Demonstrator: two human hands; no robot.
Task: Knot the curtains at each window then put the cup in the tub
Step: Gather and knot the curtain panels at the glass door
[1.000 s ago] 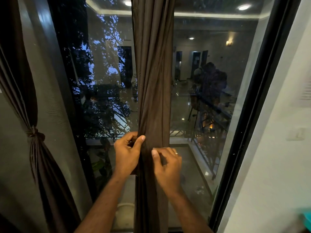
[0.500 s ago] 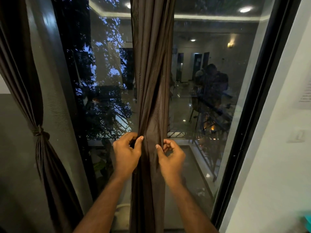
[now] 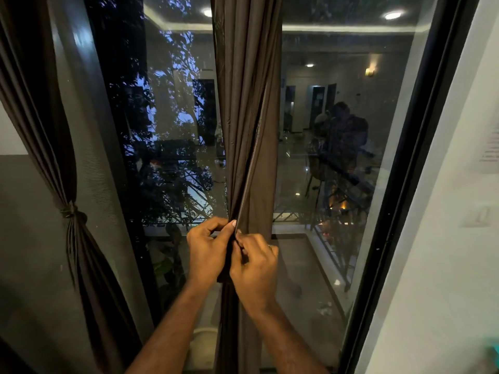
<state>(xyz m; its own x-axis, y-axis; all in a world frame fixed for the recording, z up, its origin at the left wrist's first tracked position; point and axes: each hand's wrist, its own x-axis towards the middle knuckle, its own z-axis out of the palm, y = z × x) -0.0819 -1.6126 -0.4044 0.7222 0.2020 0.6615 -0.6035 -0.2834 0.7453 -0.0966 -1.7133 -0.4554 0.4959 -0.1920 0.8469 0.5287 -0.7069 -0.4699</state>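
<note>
While the dark brown pleated fabric curtain (image 3: 247, 117) hangs gathered and vertical before the black-framed window glass (image 3: 337, 163), the left hand (image 3: 206, 251) pinches its left folds and the right hand (image 3: 255, 265) pinches a fold just beside it, thumbs nearly touching. Curtain's long axis runs straight up and down between both hands, equally near each; the knot is judged not yet formed. A second brown curtain (image 3: 73, 211), far left, is already knotted; cup and tub cannot be identified.

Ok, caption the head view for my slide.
Both hands, left and right, pinch the middle curtain; left curtain already knotted.
</note>
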